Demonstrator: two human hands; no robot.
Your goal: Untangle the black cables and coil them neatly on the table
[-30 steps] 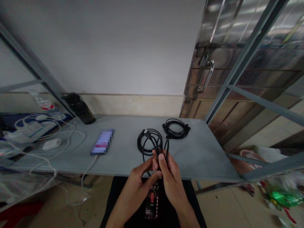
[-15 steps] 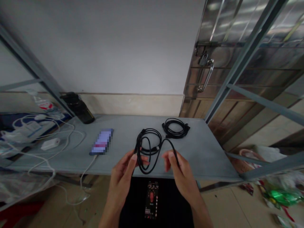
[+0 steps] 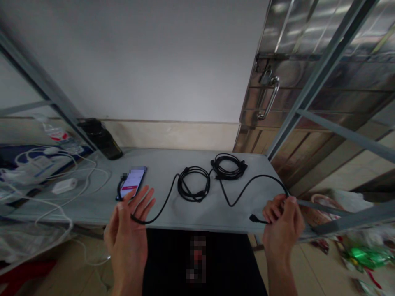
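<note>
My left hand (image 3: 131,220) is over the table's front edge, its thumb pressing a black cable (image 3: 162,205) against the hand while the other fingers spread out. The cable's left end curls up in front of the phone (image 3: 135,181). On the right, my right hand (image 3: 284,211) has its fingers closed round a black cable stretch (image 3: 247,187); a plug end (image 3: 254,218) sticks out to the left of the fingers. Between the hands lies a coiled black cable (image 3: 194,198), with a second black coil (image 3: 228,177) behind it to the right. Where the held stretches join by the coils is unclear.
Both coils rest on the grey table (image 3: 191,220). A black bottle (image 3: 106,142) stands at the back left. White cords and a white adapter (image 3: 64,186) lie at the left. Metal frame posts (image 3: 311,90) rise at both sides.
My hands have moved far apart, left hand leftward and right hand rightward. The cable loops bunched between them are now drawn out in long curves. My left fingers have spread.
</note>
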